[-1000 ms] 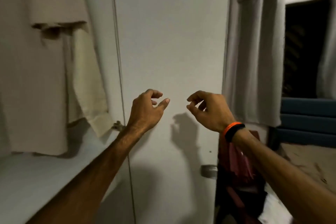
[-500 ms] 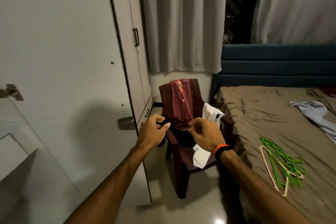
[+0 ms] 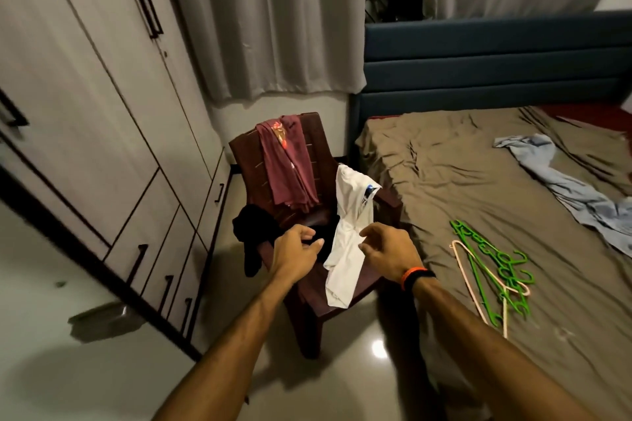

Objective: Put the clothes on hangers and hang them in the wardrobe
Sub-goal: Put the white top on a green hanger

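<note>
Head view: left hand [image 3: 294, 251] and right hand [image 3: 386, 251] held loosely curled, empty, over chair [image 3: 388, 202]; white shirt [image 3: 349, 243] draped over right armrest; hangers [image 3: 492, 270] laid near bed [image 3: 444, 181] front edge

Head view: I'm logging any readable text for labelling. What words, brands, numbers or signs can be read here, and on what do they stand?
None can be read.
White shirt on the chair: a dark blue printed patch near its top, too small and blurred to read.
Maroon garment over the chair back: an orange pattern, no letters that can be made out.
Wristband, green hangers, wardrobe: no text visible.
</note>
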